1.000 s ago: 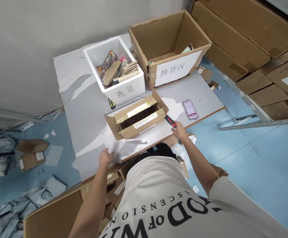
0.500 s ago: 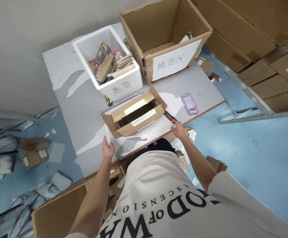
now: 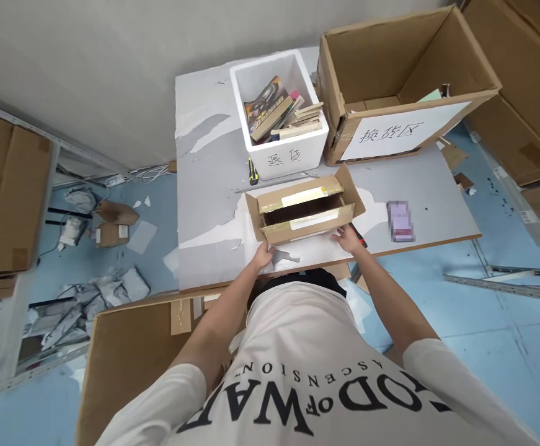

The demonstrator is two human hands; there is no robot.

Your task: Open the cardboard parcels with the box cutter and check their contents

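An opened cardboard box with its flaps raised lies on the table before me; its long top slit shows a dark inside. My left hand is closed at the box's near left corner. My right hand grips the near right edge, its fingertips partly hidden against the cardboard. Just right of that hand, a red and black utility knife lies on the table, partly covered by the hand. A yellow and black box cutter rests farther back, beside a white foam box.
Several books fill the foam box. A large labelled carton stands to its right. A blurred purple phone-like thing lies at the right on the table. An open carton stands at lower left, and shelving at right.
My view has swung left. My right hand has come away from the end of the utility knife onto the box, and my left hand has moved in to the box's near left corner.
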